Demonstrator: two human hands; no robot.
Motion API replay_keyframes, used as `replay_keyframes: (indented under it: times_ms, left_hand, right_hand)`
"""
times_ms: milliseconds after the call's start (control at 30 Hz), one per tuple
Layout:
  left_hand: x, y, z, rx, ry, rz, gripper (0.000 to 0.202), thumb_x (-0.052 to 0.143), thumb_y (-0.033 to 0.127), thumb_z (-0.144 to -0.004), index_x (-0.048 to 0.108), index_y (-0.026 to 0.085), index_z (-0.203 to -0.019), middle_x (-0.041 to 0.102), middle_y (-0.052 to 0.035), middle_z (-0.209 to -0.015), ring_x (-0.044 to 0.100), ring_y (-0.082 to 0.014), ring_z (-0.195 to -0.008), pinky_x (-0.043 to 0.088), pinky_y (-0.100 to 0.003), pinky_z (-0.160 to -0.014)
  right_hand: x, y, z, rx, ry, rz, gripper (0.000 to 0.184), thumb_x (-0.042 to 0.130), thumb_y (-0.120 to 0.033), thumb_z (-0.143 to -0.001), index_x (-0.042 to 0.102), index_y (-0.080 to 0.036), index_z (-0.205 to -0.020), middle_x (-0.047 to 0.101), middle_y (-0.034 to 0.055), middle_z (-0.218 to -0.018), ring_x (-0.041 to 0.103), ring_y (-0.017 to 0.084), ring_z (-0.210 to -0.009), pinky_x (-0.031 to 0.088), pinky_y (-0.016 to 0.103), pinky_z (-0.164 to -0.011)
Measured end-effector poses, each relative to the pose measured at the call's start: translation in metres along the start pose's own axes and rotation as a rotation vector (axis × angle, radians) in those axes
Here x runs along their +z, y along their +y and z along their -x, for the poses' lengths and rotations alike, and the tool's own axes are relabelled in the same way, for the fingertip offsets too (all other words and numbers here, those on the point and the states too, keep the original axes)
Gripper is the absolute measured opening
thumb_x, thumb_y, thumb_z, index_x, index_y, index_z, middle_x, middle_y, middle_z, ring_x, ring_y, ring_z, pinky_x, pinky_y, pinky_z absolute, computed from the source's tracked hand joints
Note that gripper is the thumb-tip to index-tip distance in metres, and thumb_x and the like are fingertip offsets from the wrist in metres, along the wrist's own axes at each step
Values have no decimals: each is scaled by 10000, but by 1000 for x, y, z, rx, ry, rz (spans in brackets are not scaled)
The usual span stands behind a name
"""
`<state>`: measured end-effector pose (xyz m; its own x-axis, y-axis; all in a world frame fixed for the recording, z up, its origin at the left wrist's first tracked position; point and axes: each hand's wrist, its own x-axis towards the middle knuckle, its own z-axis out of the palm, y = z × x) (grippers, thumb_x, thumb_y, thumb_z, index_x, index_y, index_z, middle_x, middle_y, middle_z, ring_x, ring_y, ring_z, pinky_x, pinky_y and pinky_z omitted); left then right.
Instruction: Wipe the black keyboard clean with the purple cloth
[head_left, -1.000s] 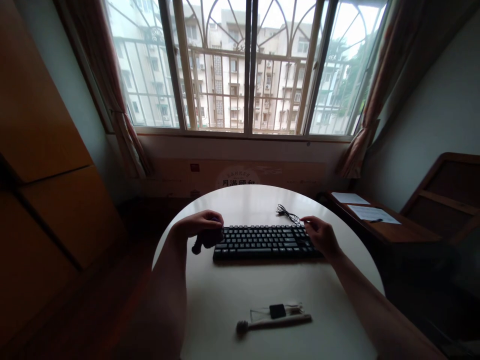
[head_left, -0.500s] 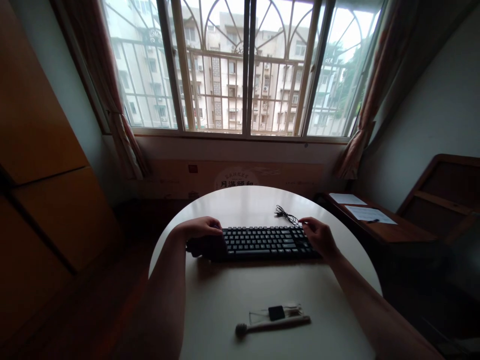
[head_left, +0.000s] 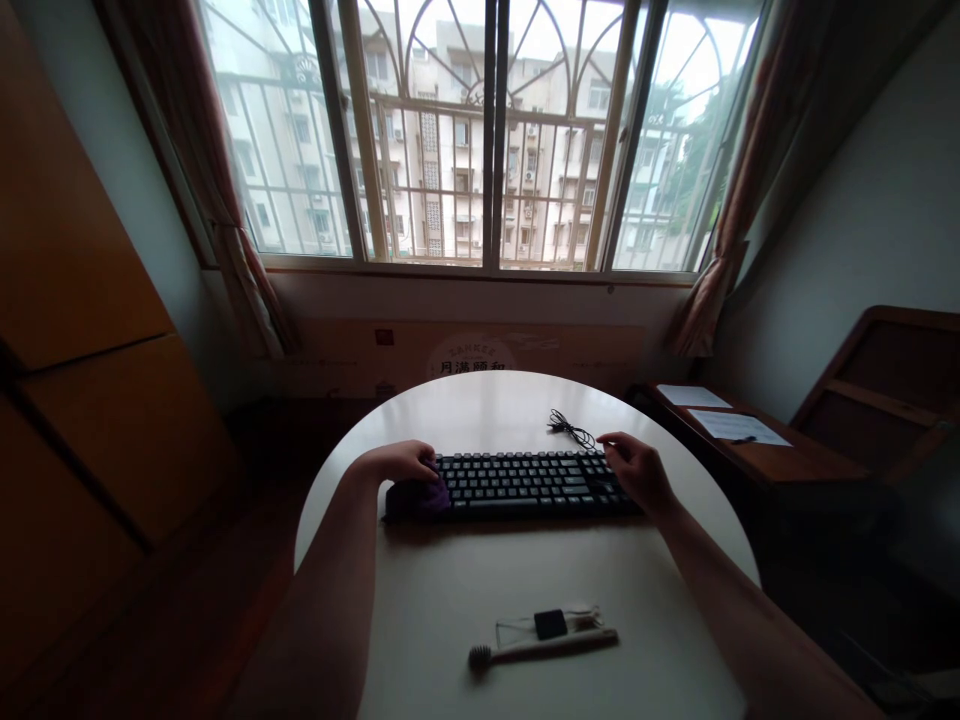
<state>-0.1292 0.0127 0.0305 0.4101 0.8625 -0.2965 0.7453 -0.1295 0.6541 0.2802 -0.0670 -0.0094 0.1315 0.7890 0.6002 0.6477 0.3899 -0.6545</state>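
Observation:
A black keyboard lies across the middle of a round white table. My left hand is at the keyboard's left end, fingers curled down onto a dark purple cloth that lies against that end. My right hand rests on the keyboard's right end with its fingers bent over the keys and edge, gripping it. A black cable lies coiled just behind the keyboard, near my right hand.
Near the table's front edge lie a long-handled brush, a small black square object and a thin clear tool. A side desk with papers stands at the right. A wooden cabinet is at the left, a barred window behind.
My left hand with the purple cloth has lowered from above the table down against the keyboard's left end. My right hand has stayed on the right end.

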Motion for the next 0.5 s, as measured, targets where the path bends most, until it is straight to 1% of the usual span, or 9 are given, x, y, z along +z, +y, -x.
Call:
replay_keyframes:
  times_ms: [67,167,233,367,433,500]
  left_hand:
    - [1,-1,-2,-11,16,-29,333,743,401,-488,607,173,-690,580,2,-587,492,-149,-524,322,-219,-455]
    - [2,-2,-2,5,121,-62,378,778,437,-444,600,175,-649,595,-17,-594,519,-174,-554,346,-232,-480]
    - [2,-3,-1,-16,182,-63,448,798,449,-409,612,177,-712,605,-23,-608,541,-196,-576,368,-244,-504]
    - [3,0,0,-83,204,-84,621,813,454,-374,616,177,-893,637,-42,-695,587,-237,-661,406,-263,-562]
    - [4,3,-1,-79,223,-106,643,816,453,-366,627,176,-914,657,-69,-786,601,-257,-738,420,-268,-594]
    - [6,5,-2,-70,209,-111,636,815,455,-374,641,174,-918,666,-91,-873,606,-272,-803,432,-272,-619]
  right_hand:
    - [1,1,0,0,1,-3,252,486,-322,-802,673,-178,-892,627,7,-605,566,157,-561,445,260,-551]
    - [1,2,0,-2,-1,-6,253,490,-323,-797,674,-180,-894,632,9,-610,568,158,-560,445,260,-546]
    - [1,2,0,-1,-1,-4,249,492,-322,-795,675,-182,-890,633,8,-607,567,157,-558,444,258,-548]
    - [-1,2,-1,12,7,-14,245,496,-320,-795,673,-178,-890,632,5,-607,556,150,-546,436,255,-544]
    - [-2,2,-1,17,10,-19,250,496,-325,-799,671,-175,-894,621,5,-595,546,150,-537,429,256,-533]
    - [-2,3,-1,18,9,-18,253,494,-329,-804,670,-174,-899,610,3,-588,540,150,-532,425,257,-527]
